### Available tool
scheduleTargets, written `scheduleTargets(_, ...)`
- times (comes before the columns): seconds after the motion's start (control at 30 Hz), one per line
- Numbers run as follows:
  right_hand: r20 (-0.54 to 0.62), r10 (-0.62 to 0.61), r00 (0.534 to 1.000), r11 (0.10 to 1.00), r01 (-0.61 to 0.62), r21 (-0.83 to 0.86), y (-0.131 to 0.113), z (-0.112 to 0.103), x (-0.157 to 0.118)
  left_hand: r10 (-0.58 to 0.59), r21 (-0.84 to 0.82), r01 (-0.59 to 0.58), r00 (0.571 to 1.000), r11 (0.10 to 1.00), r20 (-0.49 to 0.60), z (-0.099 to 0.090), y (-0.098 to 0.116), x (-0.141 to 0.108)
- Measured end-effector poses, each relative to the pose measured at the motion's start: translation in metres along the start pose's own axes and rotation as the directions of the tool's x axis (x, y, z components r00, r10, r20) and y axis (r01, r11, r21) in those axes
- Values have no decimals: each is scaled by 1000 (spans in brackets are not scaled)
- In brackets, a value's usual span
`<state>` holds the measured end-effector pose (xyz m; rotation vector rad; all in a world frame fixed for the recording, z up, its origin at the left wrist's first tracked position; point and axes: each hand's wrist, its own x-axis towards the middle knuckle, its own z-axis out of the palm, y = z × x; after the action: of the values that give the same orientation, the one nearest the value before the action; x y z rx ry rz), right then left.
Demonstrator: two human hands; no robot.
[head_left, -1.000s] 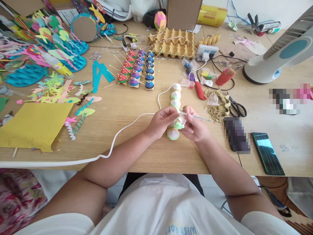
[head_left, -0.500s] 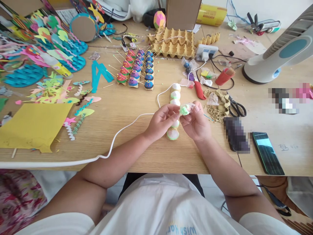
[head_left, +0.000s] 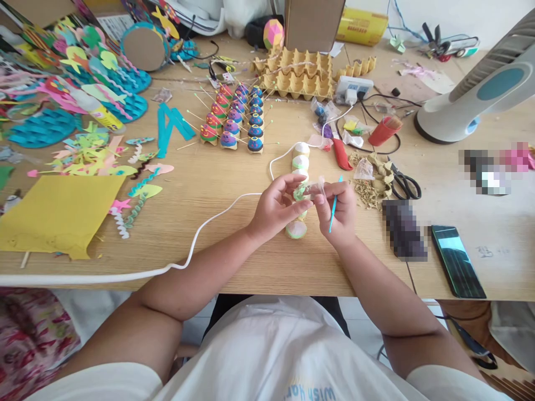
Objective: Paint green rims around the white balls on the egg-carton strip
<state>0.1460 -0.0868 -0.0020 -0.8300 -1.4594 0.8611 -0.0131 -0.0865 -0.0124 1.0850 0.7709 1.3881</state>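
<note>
My left hand (head_left: pixel 276 209) is closed around a small clear plastic bag (head_left: pixel 320 186) with light green clay (head_left: pixel 299 192) in it. The bag's loose end is pinched by my right hand (head_left: pixel 340 214), which also has a thin blue stick tool (head_left: pixel 333 209) across its fingers. Below both hands, a strip of egg-carton cups (head_left: pixel 296 229) lies lengthwise on the table. Its rounded tops are covered white with light green edges, and the middle of the strip is partly hidden by my hands.
Painted egg-carton strips (head_left: pixel 229 139) with stick feelers stand beyond. To the right lie scissors (head_left: pixel 403 181), a red tube (head_left: pixel 384 131) and a phone (head_left: pixel 458 262). A white cable (head_left: pixel 209 217) crosses the table on the left, near yellow paper (head_left: pixel 62 211). A white fan (head_left: pixel 451 114) stands at right.
The green clay has shifted left towards my left hand, and the bag is stretched between both hands. My right hand has turned, bringing the blue stick upright into plain view.
</note>
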Motion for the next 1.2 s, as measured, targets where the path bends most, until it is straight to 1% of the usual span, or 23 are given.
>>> scheduleTargets(0.1, 19, -111, 994, 989, 113, -100, 3, -2, -1, 12, -21, -11, 1000, 1000, 8, 1, 2, 0)
scheduleTargets(0.17, 67, -179, 982, 975, 186, -123, 5, -3, 0, 14, -24, -14, 1000, 1000, 7, 2, 3, -1)
scheduleTargets(0.23, 133, -248, 960, 955, 265, -132, 7, -4, 0, 7, -37, -6, 1000, 999, 22, 3, 4, -1)
scheduleTargets(0.3, 194, -291, 937, 933, 323, -158, 7, -5, 2, -5, -56, 7, 999, 998, 34, 3, 5, -1)
scheduleTargets(0.4, 242, -335, 911, 895, 387, -221, 8, -6, 3, -5, -58, 5, 1000, 998, 3, 3, 6, -1)
scheduleTargets(0.5, 239, -380, 894, 857, 437, -271, 10, -7, 3, 24, -45, -26, 999, 999, -27, 3, 7, -1)
scheduleTargets(0.6, 233, -372, 899, 869, 425, -253, 11, -6, 2, 92, -33, -93, 995, 995, -43, 3, 5, 0)
scheduleTargets(0.67, 231, -396, 889, 860, 447, -245, 12, -5, 2, 148, -4, -149, 988, 989, -50, 2, 3, 0)
scheduleTargets(0.73, 232, -471, 851, 802, 523, -290, 13, -4, 2, 197, 55, -195, 979, 979, -48, 1, 0, 0)
scheduleTargets(0.83, 248, -569, 784, 695, 620, -363, 13, -3, 4, 236, 161, -227, 971, 961, -39, -2, -6, -1)
scheduleTargets(0.87, 250, -583, 773, 679, 632, -374, 12, -3, 5, 246, 184, -236, 969, 954, -33, -3, -8, -1)
scheduleTargets(0.93, 239, -591, 770, 673, 635, -380, 11, -3, 6, 271, 207, -265, 963, 942, 2, -6, -12, -1)
scheduleTargets(1.0, 210, -592, 778, 689, 624, -370, 10, -3, 7, 328, 231, -329, 944, 915, 44, -10, -16, 0)
scheduleTargets(1.03, 192, -586, 787, 704, 612, -360, 10, -3, 7, 385, 269, -380, 922, 885, 36, -12, -18, 0)
scheduleTargets(1.13, 146, -550, 822, 763, 566, -312, 9, -3, 6, 528, 425, -491, 848, 760, 36, -18, -21, 3)
scheduleTargets(1.2, 143, -527, 838, 794, 545, -270, 10, -2, 5, 574, 492, -529, 816, 692, 71, -20, -22, 4)
